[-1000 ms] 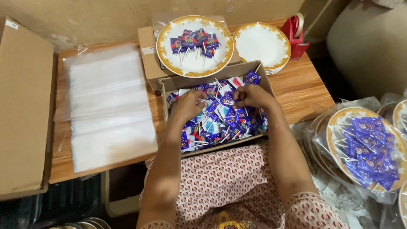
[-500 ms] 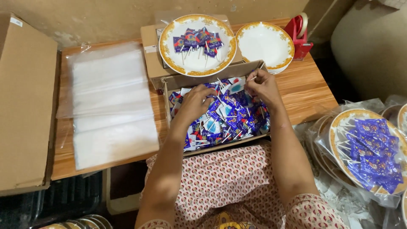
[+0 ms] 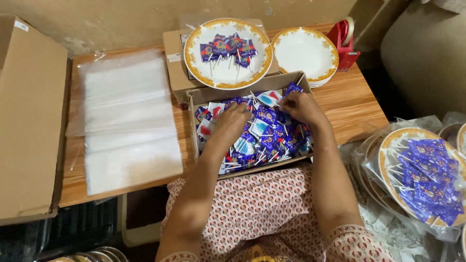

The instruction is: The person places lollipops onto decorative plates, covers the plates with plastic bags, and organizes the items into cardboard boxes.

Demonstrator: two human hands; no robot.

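Head view: left hand [image 3: 232, 121] lies palm-down, fingers curled into wrapped lollipops [image 3: 264, 133] filling the centre cardboard box [image 3: 194, 104]; right hand [image 3: 298, 106] pinches one stick. Filled plate [image 3: 228, 53] sits above, plastic bags [image 3: 128, 116] left.

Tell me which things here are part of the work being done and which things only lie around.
In the work:
left hand and right hand, both in the cardboard box of wrapped lollipops
plate with lollipops

Only lying around:
empty plates
clear plastic bags
red tape dispenser
flat carton
bagged filled plates
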